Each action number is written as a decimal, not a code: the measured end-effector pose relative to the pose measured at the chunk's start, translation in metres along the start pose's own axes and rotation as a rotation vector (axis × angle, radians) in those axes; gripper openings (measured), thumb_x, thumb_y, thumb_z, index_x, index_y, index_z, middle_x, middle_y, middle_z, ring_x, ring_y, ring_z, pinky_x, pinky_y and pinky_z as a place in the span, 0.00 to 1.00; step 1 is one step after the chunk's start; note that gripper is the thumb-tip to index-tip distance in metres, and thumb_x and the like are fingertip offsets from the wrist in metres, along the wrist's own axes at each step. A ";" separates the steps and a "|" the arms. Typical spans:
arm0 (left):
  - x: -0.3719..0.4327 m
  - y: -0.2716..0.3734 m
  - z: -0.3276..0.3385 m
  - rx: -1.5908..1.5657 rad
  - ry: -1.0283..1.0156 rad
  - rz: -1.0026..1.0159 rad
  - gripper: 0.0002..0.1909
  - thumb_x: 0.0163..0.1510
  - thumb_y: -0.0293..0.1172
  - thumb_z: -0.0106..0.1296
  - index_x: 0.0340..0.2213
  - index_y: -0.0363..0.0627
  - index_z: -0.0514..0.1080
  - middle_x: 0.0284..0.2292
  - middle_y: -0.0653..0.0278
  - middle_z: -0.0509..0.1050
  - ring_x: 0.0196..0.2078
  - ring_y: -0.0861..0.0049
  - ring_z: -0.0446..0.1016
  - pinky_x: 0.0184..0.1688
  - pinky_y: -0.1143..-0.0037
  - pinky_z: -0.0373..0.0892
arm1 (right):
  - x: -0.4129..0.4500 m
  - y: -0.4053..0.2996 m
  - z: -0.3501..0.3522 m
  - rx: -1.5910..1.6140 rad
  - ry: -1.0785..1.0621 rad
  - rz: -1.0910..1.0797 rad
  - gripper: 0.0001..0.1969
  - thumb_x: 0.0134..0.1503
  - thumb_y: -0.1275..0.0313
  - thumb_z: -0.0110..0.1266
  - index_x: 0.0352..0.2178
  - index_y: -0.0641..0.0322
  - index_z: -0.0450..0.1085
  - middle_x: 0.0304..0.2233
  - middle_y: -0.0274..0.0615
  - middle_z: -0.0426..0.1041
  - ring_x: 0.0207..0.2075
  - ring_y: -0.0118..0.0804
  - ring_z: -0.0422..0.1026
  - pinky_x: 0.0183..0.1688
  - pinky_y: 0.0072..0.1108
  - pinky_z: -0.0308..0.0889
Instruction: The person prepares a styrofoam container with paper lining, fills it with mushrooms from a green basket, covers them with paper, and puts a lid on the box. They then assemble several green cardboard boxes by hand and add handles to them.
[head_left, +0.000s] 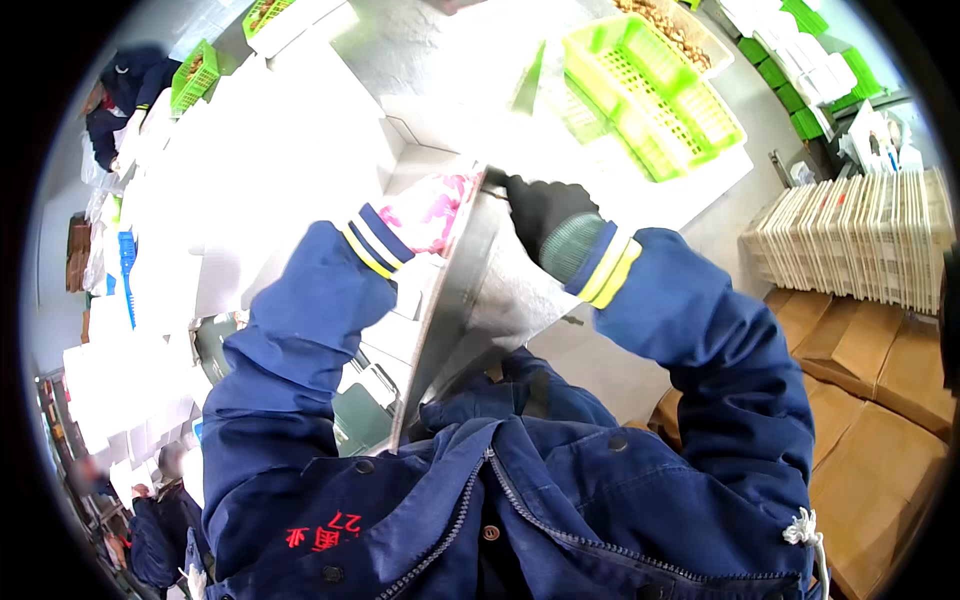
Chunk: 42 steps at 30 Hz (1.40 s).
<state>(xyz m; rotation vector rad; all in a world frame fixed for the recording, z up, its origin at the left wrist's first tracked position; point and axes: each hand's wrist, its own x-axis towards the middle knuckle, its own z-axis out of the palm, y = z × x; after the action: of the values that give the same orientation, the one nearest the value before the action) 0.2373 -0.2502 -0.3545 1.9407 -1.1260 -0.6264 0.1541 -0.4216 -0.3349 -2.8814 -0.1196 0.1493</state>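
Observation:
Pink-and-white floral fabric (429, 214) covers my left hand, beyond a striped blue cuff. It lies against the near side of a tilted grey panel (457, 300), and its fingers are hidden. My right hand (551, 217) wears a dark glove with a green knitted wrist. Its fingers are curled at the panel's top corner, on the edge. The panel has a thin brownish rim and slants down towards my jacket. A pale, glossy surface (517, 277) shows to its right, below my right hand. White boxes (401, 330) stand to its left, partly behind my left arm.
A lime-green plastic basket (660, 97) sits ahead to the right, by a tray of brown mushrooms (675, 34). White crates (855, 232) are stacked at right above cardboard boxes (870, 450). Glare washes out the white area (277, 172) at left. Other people (124, 105) are at the left.

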 end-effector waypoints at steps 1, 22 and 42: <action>0.000 0.004 0.002 -0.055 -0.003 -0.117 0.15 0.49 0.29 0.40 0.39 0.36 0.61 0.24 0.58 0.68 0.24 0.74 0.68 0.23 0.78 0.65 | -0.011 0.009 -0.003 0.041 -0.028 -0.022 0.12 0.50 0.69 0.39 0.35 0.60 0.63 0.21 0.49 0.69 0.23 0.47 0.69 0.25 0.31 0.64; -0.022 0.039 0.004 -0.239 0.056 -0.254 0.24 0.45 0.29 0.45 0.45 0.37 0.56 0.33 0.56 0.67 0.34 0.75 0.66 0.38 0.76 0.62 | -0.062 -0.022 -0.026 0.371 -0.112 -0.706 0.34 0.40 0.60 0.56 0.49 0.51 0.52 0.39 0.47 0.64 0.37 0.46 0.66 0.36 0.28 0.64; -0.130 0.047 0.054 -0.883 0.462 -0.425 0.17 0.52 0.27 0.38 0.45 0.37 0.58 0.34 0.62 0.69 0.35 0.81 0.67 0.38 0.81 0.63 | -0.058 -0.037 0.026 0.032 0.445 -0.673 0.07 0.39 0.63 0.50 0.20 0.52 0.65 0.27 0.29 0.67 0.25 0.31 0.64 0.22 0.20 0.61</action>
<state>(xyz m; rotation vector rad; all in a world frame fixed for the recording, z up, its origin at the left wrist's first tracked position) 0.1122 -0.1709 -0.3425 1.4080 -0.0781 -0.6878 0.0914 -0.3850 -0.3457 -2.5920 -0.9541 -0.5954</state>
